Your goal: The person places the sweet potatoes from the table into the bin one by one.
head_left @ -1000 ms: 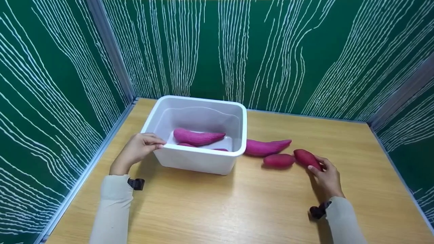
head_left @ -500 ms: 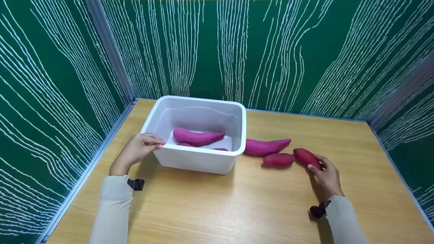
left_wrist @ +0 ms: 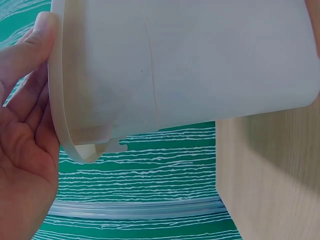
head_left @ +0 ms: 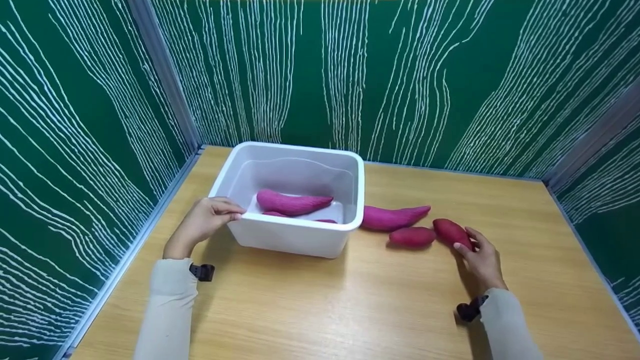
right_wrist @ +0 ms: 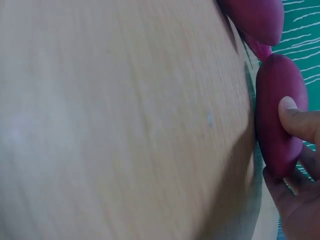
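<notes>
My left hand (head_left: 204, 223) pinches the front-left rim of a white plastic bin (head_left: 285, 239); in the left wrist view the thumb (left_wrist: 44, 31) lies against that rim. Inside the bin lies a purple sweet potato (head_left: 290, 202), with more red-purple pieces partly hidden behind the front wall. At the right, my right hand (head_left: 482, 260) holds a red sweet potato (head_left: 449, 232) between thumb and fingers. In the right wrist view, the thumb lies across this sweet potato (right_wrist: 276, 125), and its near end sits by the fingers.
A smaller red sweet potato (head_left: 412, 237) lies left of the held one, its end close to it. Behind it, a long purple sweet potato (head_left: 392, 218) is partly hidden by the bin. Green walls with white lines (head_left: 400, 75) enclose the wooden table (head_left: 320, 305).
</notes>
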Available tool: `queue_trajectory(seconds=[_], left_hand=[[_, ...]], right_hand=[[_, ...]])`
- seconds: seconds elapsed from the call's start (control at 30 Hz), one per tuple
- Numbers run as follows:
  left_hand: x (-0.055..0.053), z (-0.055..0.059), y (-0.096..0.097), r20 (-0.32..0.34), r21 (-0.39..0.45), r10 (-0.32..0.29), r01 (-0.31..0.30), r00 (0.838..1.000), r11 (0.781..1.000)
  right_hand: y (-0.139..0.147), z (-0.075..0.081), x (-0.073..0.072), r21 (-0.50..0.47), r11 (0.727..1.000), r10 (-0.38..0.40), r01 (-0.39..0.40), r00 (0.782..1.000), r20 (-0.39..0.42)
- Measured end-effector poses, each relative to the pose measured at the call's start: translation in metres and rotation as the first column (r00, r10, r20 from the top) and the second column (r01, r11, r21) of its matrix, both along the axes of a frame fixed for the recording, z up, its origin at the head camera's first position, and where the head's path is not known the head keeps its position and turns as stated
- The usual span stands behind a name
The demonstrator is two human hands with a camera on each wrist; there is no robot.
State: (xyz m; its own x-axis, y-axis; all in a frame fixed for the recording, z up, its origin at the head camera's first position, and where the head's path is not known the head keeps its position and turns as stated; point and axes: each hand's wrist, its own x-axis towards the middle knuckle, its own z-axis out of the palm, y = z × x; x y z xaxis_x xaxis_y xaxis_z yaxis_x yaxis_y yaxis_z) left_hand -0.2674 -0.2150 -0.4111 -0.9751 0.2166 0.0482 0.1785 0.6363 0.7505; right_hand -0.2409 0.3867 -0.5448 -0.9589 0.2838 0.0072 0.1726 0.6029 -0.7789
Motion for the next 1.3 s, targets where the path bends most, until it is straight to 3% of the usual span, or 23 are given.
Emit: queue_trajectory(seconds=[0.3,0.53,0.73,1.17,1.3], left_hand=[[0.000,-0.002,0.000,-0.035,0.015,-0.009,0.010,0.999,1.000],[0.000,-0.003,0.001,-0.080,-0.007,-0.018,0.018,0.997,1.000],[-0.001,-0.002,0.001,-0.057,-0.009,-0.005,0.005,0.998,1.000],[-0.001,-0.001,0.002,-0.013,0.000,0.008,-0.008,1.000,1.000],[0.000,0.000,0.002,-0.033,-0.003,-0.003,0.003,0.999,1.000]], right_hand=[[-0.003,0.006,-0.001,-0.075,0.997,0.013,-0.008,0.998,0.058],[-0.003,0.015,-0.002,-0.006,0.999,0.032,-0.032,0.999,0.001],[-0.005,0.022,-0.004,-0.076,0.997,0.038,-0.034,0.998,0.044],[-0.010,0.038,-0.007,-0.030,0.996,0.088,-0.088,0.996,0.008],[-0.015,0.042,-0.012,-0.010,0.995,0.097,-0.097,0.995,-0.018]])
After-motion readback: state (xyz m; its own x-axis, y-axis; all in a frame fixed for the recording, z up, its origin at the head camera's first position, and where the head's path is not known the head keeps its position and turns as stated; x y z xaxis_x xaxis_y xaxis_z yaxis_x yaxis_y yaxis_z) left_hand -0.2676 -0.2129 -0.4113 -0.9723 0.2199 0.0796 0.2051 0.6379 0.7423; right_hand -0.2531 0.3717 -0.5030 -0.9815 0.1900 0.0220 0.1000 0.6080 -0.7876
